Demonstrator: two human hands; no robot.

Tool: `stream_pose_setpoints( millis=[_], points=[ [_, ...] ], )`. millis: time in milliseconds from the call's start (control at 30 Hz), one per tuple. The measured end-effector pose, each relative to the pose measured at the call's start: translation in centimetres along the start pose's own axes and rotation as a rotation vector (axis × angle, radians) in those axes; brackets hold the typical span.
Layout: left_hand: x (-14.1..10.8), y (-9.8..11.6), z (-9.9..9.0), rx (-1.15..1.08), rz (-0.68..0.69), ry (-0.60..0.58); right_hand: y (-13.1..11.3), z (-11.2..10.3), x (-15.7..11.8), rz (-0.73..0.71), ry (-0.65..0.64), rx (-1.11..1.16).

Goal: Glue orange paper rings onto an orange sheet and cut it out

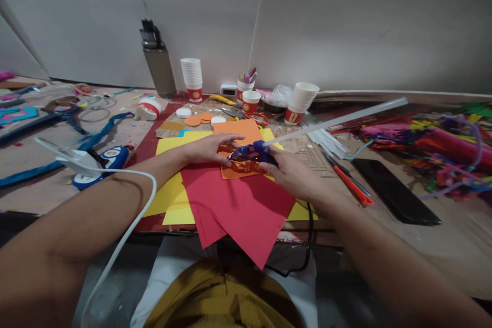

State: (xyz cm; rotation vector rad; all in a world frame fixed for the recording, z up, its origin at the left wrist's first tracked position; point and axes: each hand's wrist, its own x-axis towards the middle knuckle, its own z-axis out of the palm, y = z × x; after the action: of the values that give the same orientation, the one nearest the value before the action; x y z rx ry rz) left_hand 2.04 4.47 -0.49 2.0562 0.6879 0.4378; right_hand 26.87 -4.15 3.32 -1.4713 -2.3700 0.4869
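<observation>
My right hand (286,166) is wrapped round a blue hot glue gun (249,151), its nozzle pointing left. A long translucent glue stick (342,117) sticks out of the gun's back, up to the right. My left hand (207,149) lies at the left edge of the orange paper (240,128), thumb and fingers apart on either side of the nozzle. Whether it pinches a bit of orange paper is hard to see. Beneath lie red paper sheets (246,205), partly on top of yellow sheets (172,195), overhanging the table's front edge.
Stacked paper cups (191,79), another cup stack (302,102) and a bottle (159,69) stand by the wall. To the right lie a red utility knife (353,184), a black phone (395,189) and colourful pipe cleaners (434,148). A white cable (151,200) crosses my left forearm.
</observation>
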Motion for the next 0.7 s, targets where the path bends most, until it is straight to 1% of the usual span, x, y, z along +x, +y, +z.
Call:
stream_pose_setpoints(
  millis=[200,367,567,700],
  points=[
    [0.0,-0.2,0.1,-0.033,-0.008,-0.006,0.0,0.3,0.1,0.004,0.062,-0.029],
    [0.0,0.2,0.1,-0.004,-0.013,-0.007,-0.1,0.4,0.0,0.005,0.107,-0.083],
    [0.0,0.1,0.0,0.038,-0.011,-0.003,-0.2,-0.2,-0.3,0.009,0.12,-0.195],
    [-0.1,-0.2,0.0,0.014,-0.011,-0.005,-0.2,-0.8,-0.5,0.033,0.113,-0.247]
  ],
)
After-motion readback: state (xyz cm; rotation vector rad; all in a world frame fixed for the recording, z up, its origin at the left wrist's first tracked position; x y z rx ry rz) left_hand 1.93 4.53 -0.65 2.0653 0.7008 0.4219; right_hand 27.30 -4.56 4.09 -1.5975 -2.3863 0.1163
